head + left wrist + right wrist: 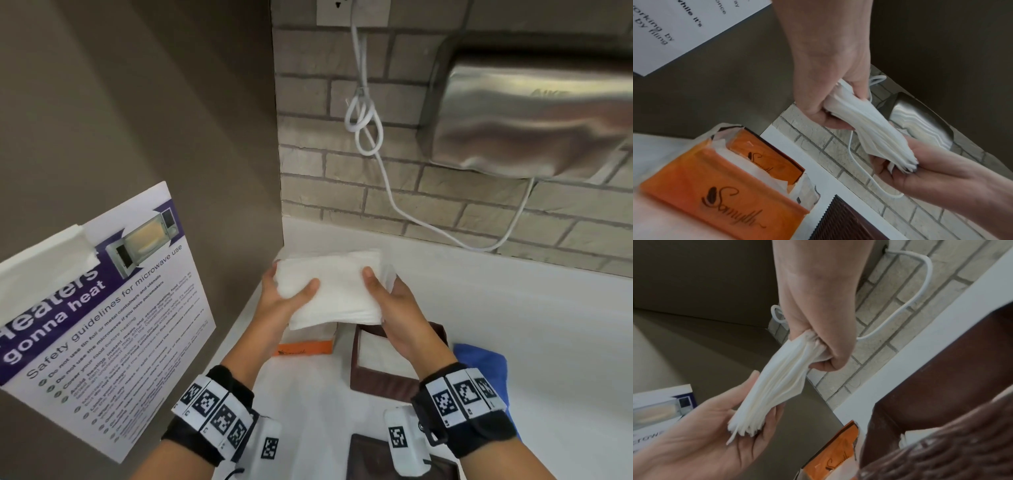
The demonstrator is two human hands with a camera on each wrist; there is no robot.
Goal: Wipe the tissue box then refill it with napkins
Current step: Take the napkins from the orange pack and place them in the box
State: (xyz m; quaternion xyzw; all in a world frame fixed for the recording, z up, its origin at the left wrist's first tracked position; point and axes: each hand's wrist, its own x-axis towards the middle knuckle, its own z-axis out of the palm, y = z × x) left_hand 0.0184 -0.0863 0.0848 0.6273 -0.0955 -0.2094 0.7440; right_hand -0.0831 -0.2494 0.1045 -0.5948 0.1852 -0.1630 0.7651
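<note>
I hold a stack of white napkins (335,291) with both hands above the back left of the counter. My left hand (291,287) grips its left end, thumb on top. My right hand (380,298) grips the right end. In the left wrist view the napkin stack (869,126) fans out between my left hand (836,105) and my right hand (898,167). The brown tissue box (380,377) stands open under my right wrist, with white napkins inside. An opened orange napkin packet (305,347) lies just left of it.
A blue cloth (486,363) lies right of the box on the white counter (531,308). A dark brown lid (370,455) sits at the front edge. On the brick wall hang a steel hand dryer (534,113) and its white cable (387,178). A microwave poster (102,308) covers the left wall.
</note>
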